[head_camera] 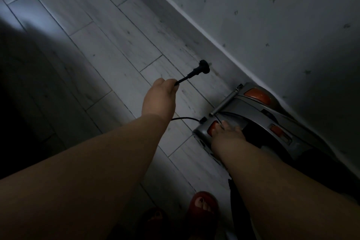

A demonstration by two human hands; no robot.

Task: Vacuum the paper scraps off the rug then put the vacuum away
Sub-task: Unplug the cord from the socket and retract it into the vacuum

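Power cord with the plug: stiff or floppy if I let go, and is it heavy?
Probably floppy overall: the power cord curves slackly between the left hand and the vacuum. Only the short moulded neck behind the plug looks stiff, jutting straight out. The plug seems light, since a fingertip pinch holds it up.

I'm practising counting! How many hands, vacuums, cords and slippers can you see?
Hands: 2, left hand and right hand
Vacuum: 1
Cord with plug: 1
Slippers: 2
Total: 6
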